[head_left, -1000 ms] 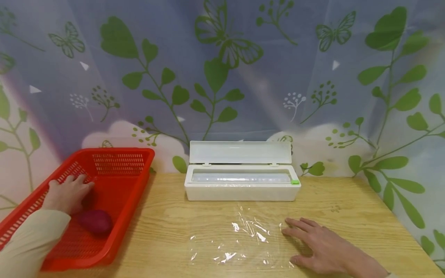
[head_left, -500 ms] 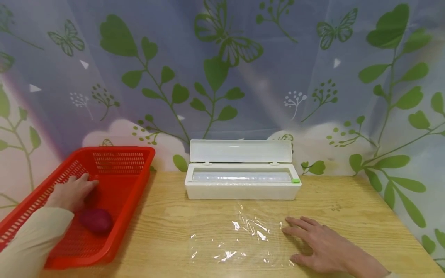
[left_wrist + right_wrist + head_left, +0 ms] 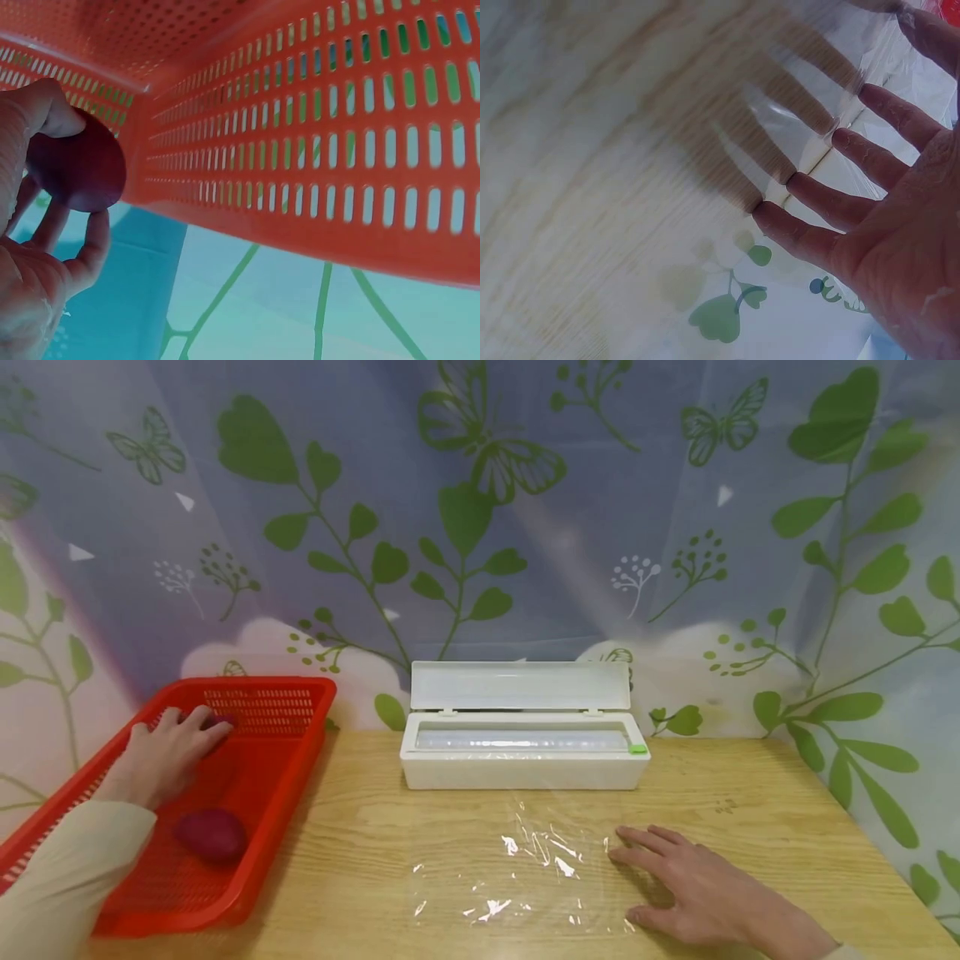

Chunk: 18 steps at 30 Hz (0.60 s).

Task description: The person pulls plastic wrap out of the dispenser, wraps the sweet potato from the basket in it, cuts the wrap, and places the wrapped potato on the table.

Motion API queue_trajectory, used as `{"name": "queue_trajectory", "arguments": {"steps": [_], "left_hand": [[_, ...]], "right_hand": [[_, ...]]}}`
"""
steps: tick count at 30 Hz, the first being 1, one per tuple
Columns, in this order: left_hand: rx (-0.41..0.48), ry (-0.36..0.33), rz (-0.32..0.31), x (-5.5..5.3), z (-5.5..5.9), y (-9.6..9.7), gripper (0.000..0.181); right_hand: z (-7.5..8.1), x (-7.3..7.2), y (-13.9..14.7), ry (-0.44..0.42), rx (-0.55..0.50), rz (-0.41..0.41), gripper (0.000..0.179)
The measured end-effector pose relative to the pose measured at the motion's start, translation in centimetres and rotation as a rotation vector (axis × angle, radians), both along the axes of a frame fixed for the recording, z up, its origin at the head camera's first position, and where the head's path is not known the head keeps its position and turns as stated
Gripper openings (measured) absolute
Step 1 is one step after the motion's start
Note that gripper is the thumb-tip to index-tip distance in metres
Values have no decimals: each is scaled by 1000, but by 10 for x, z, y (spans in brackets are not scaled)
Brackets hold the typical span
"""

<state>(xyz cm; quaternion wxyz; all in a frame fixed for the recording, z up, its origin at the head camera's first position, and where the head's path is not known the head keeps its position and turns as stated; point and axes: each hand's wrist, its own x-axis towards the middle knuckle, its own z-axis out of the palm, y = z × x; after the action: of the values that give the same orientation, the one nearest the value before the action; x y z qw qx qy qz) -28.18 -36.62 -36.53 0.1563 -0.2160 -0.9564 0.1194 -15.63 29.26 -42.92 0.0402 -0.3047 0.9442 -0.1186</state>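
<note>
Inside the red basket (image 3: 258, 860), my left hand (image 3: 161, 760) grips a smooth, dark purple, rounded fruit or vegetable (image 3: 86, 165) near the far left corner. The left wrist view shows the thumb on one side of it and fingertips on the other; its exact kind is unclear. A second purple oval piece (image 3: 212, 835) lies on the basket floor, nearer the front. My right hand (image 3: 693, 889) rests with spread fingers at the right edge of a clear sheet of cling film (image 3: 517, 868). In the right wrist view its fingertips touch the surface.
A white cling film dispenser (image 3: 525, 775) stands at the back of the wooden table (image 3: 352, 877), lid raised, with a roll inside and a green slider (image 3: 637, 749) at its right end. A patterned curtain (image 3: 480, 568) hangs directly behind.
My left hand has moved farther back in the basket, and a bit of the purple piece now shows beyond its fingers. The right hand and film stay put.
</note>
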Motion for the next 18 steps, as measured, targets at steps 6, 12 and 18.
{"name": "queue_trajectory", "arguments": {"steps": [6,12,18], "left_hand": [[57,48,-37,1,12,4,59],[163,193,-141,6,20,4,61],[165,269,-201,8,26,11,67]], "right_hand": [[0,-1,1,-14,-2,-7,64],[-2,1,0,-25,4,-19,65],[0,0,-1,-50,5,-34,64]]}}
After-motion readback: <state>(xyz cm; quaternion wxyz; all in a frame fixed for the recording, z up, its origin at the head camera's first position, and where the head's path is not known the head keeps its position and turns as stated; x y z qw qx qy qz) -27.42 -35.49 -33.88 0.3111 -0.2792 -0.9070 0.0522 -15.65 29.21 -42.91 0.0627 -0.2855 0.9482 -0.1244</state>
